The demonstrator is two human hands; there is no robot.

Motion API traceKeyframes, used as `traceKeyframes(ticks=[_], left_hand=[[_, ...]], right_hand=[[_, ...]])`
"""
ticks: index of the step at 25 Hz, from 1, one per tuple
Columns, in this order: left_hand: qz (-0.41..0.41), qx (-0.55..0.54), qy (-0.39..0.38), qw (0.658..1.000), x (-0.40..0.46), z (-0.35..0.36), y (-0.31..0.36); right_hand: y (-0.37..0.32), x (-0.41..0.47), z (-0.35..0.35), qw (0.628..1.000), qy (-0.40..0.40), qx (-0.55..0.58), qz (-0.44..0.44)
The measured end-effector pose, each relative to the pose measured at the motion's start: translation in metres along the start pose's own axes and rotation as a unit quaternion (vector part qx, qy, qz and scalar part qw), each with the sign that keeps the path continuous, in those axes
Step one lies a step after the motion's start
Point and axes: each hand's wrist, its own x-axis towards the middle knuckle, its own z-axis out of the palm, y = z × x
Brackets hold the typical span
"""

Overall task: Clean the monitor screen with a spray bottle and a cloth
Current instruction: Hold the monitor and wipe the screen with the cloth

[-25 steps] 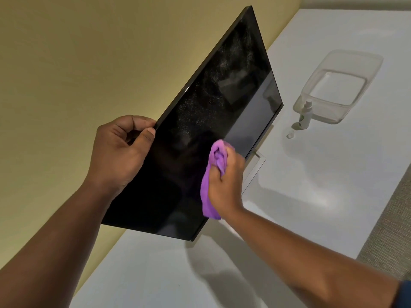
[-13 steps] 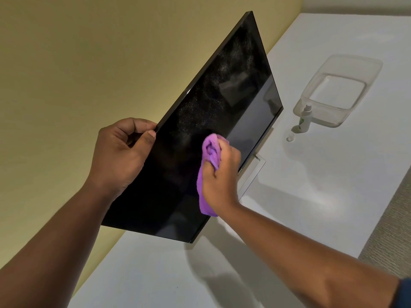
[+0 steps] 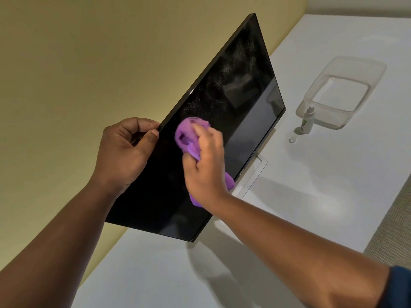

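White desk, left hand clamped on monitor top edge, right hand pressing bunched purple cloth mid-screen

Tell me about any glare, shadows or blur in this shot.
Head view: monitor screen reflects pale shapes and shows spray speckles; soft arm shadows fall on the white table; right hand and purple cloth are slightly motion-blurred.

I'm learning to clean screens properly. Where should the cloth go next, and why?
Probably sweep the purple cloth up toward the far end of the monitor, where spray specks show; the left hand steadies the top edge.
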Motion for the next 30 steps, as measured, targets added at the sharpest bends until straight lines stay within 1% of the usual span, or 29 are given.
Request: traceKeyframes(ticks=[2, 3, 4, 6, 8, 9, 10, 12, 13, 14, 15, 17, 18, 20, 22, 23, 24, 27, 28, 30], left_hand=[[0.004, 0.002, 0.000, 1.000, 0.000, 0.000, -0.001], [0.001, -0.002, 0.003, 1.000, 0.000, 0.000, -0.001], [-0.006, -0.008, 0.006, 1.000, -0.001, 0.001, -0.001], [-0.017, -0.020, 0.008, 1.000, -0.001, 0.001, -0.001], [-0.020, -0.027, 0.008, 0.999, 0.000, 0.002, -0.001], [-0.017, -0.030, 0.005, 0.999, 0.001, 0.001, -0.001], [-0.012, -0.030, 0.000, 0.999, 0.001, 0.001, 0.000], [0.001, -0.024, -0.013, 1.000, 0.002, 0.000, 0.000], [0.003, -0.022, -0.011, 1.000, 0.002, 0.000, 0.000], [-0.001, -0.023, -0.003, 1.000, 0.002, 0.001, -0.002], [-0.008, -0.026, 0.004, 1.000, 0.002, 0.001, -0.003], [-0.016, -0.040, 0.008, 0.999, 0.001, 0.002, -0.004], [-0.016, -0.047, 0.006, 0.999, 0.001, 0.002, -0.004], [-0.006, -0.061, -0.013, 0.998, 0.001, 0.002, -0.003], [0.000, -0.066, -0.026, 0.997, 0.001, 0.001, -0.002], [-0.002, -0.061, -0.018, 0.998, 0.002, 0.001, -0.002], [-0.009, -0.057, -0.004, 0.998, 0.002, 0.001, -0.003], [-0.024, -0.068, 0.009, 0.997, 0.003, 0.003, -0.004], [-0.021, -0.069, 0.005, 0.997, 0.002, 0.003, -0.004], [-0.007, -0.070, -0.015, 0.997, 0.002, 0.003, -0.005]], right_hand=[[0.005, -0.019, 0.003, 0.995, -0.073, -0.033, -0.060], [0.013, -0.030, -0.001, 0.992, -0.096, -0.049, -0.072], [0.022, -0.037, -0.006, 0.992, -0.095, -0.056, -0.067], [0.032, -0.027, -0.016, 0.998, -0.032, -0.046, -0.016], [0.021, 0.002, -0.015, 0.998, 0.026, -0.041, 0.027], [0.009, 0.014, -0.010, 0.999, 0.029, -0.039, 0.018], [-0.002, 0.018, -0.004, 0.999, 0.013, -0.042, -0.011], [-0.006, 0.004, 0.002, 0.993, -0.048, -0.058, -0.086], [0.000, -0.008, 0.000, 0.989, -0.074, -0.067, -0.108], [0.008, -0.016, -0.006, 0.988, -0.083, -0.071, -0.112], [0.014, -0.017, -0.013, 0.990, -0.072, -0.068, -0.095], [0.015, 0.002, -0.018, 0.997, -0.018, -0.058, -0.042], [0.008, 0.016, -0.016, 0.998, 0.002, -0.055, -0.033], [-0.010, 0.028, -0.006, 0.996, -0.004, -0.045, -0.076], [-0.007, 0.015, -0.001, 0.985, -0.052, -0.058, -0.153], [0.000, 0.004, -0.005, 0.978, -0.072, -0.071, -0.180], [0.008, -0.004, -0.011, 0.976, -0.077, -0.082, -0.185], [0.010, 0.013, -0.020, 0.990, -0.032, -0.078, -0.112], [0.001, 0.023, -0.019, 0.991, -0.020, -0.078, -0.104], [-0.017, 0.034, -0.015, 0.987, -0.032, -0.090, -0.127]])
